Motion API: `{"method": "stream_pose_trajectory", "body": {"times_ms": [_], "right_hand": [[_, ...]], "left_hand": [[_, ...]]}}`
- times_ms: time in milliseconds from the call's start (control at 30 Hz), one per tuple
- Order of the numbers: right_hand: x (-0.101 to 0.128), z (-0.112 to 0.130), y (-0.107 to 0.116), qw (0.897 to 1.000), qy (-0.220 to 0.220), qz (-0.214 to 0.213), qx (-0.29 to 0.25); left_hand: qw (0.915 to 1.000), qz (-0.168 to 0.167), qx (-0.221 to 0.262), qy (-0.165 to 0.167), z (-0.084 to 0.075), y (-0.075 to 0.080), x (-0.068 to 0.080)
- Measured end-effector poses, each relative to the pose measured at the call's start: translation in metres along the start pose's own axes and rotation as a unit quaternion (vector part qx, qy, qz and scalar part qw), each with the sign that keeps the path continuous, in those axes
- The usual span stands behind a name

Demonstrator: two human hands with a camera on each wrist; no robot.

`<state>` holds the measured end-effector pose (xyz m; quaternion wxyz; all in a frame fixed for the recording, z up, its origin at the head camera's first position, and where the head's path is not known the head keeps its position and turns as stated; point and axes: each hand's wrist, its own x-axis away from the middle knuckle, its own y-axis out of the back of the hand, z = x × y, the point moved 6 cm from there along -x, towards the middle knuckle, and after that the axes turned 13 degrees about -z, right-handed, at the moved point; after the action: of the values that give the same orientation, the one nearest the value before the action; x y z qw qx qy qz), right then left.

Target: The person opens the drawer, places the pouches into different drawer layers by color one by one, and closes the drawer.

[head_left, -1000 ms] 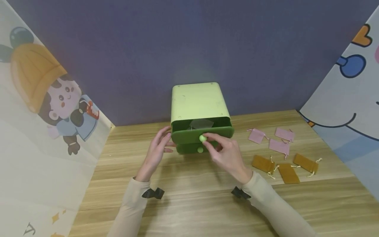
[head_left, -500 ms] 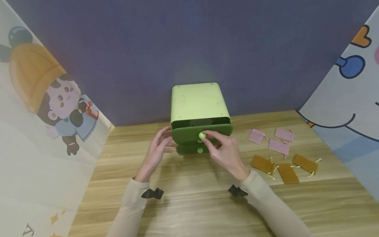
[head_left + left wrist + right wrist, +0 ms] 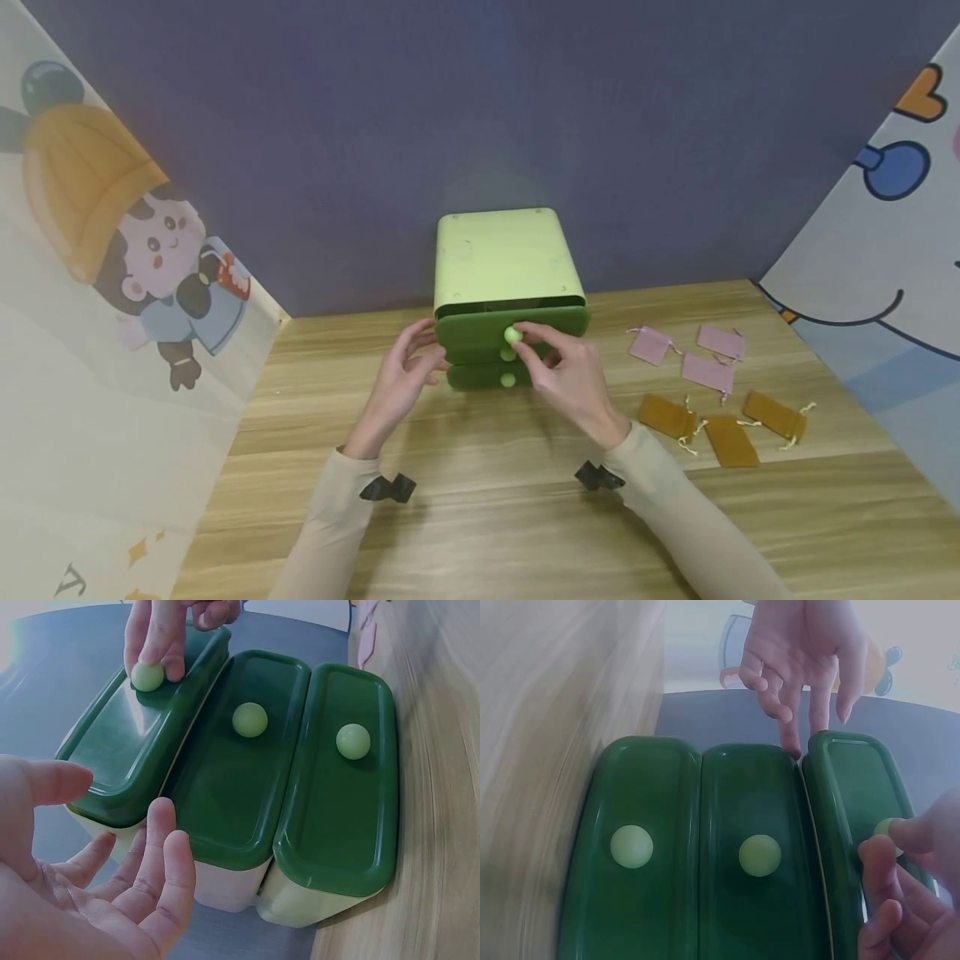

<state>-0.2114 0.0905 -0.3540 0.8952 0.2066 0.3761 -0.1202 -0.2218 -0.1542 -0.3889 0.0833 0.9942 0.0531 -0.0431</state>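
A small cabinet (image 3: 504, 254) with a pale green shell and three dark green drawers stands against the back wall. My right hand (image 3: 576, 377) pinches the round light green knob (image 3: 512, 334) of the top drawer (image 3: 468, 336) between thumb and fingers. That drawer sticks out a little, leaving a narrow dark gap under the cabinet's top. Beside the left side of the cabinet is my left hand (image 3: 393, 379), fingers spread and loosely bent, fingertips right at the drawer edges. In the left wrist view, the middle drawer (image 3: 225, 795) and bottom drawer (image 3: 334, 817) sit flush with each other.
On the wooden table (image 3: 480, 517), right of the cabinet, lie several pink drawstring pouches (image 3: 708, 372) and, nearer, several brown drawstring pouches (image 3: 731, 440). A dark blue wall (image 3: 480, 108) rises behind; cartoon-printed panels (image 3: 112, 333) flank the table.
My right hand has pushed the top drawer inward, narrowing its opening; the clear item seen inside earlier is now mostly hidden. My left hand has stayed nearly in place.
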Motion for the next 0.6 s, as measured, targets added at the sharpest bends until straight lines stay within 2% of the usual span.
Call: {"method": "stream_pose_trajectory", "body": {"times_ms": [400,600], "right_hand": [[-0.005,-0.007,-0.004,1.0,0.004,-0.015,0.004],[-0.008,-0.011,-0.005,1.0,-0.011,-0.016,0.006]], "left_hand": [[1.0,0.0,0.004,-0.001,-0.001,-0.001,0.0],[1.0,-0.001,0.006,-0.001,-0.001,-0.001,0.001]]}}
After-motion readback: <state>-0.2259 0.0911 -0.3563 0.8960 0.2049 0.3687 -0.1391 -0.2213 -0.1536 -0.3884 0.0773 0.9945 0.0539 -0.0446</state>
